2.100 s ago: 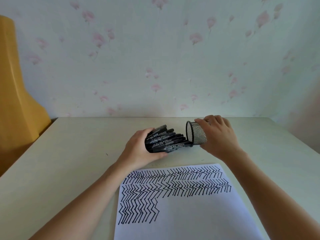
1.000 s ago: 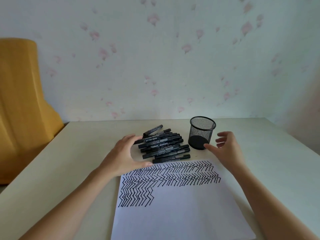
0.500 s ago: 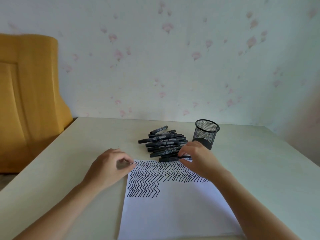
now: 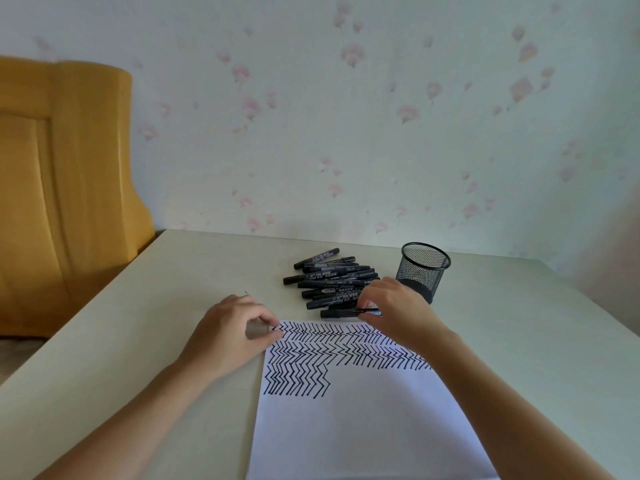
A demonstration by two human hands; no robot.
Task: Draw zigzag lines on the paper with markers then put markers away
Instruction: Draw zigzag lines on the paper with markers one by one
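Observation:
A white paper (image 4: pixel 360 427) lies on the table with rows of black zigzag lines across its top part. Behind it lies a pile of several black markers (image 4: pixel 329 280). A black mesh pen cup (image 4: pixel 423 270) stands upright and empty to the right of the pile. My right hand (image 4: pixel 394 311) is pinching the nearest marker (image 4: pixel 341 313) at the pile's front edge. My left hand (image 4: pixel 230 336) rests curled on the table, fingertips touching the paper's top left corner.
The cream table (image 4: pixel 173 271) meets a flowered wall at the back. A yellow upholstered piece of furniture (image 4: pixel 65 188) stands beyond the table's left edge. The table's right edge runs down past the pen cup.
The cup went from tipped in my right hand to upright on the table. The markers left my left hand and lie in a pile. My right hand came onto the nearest marker.

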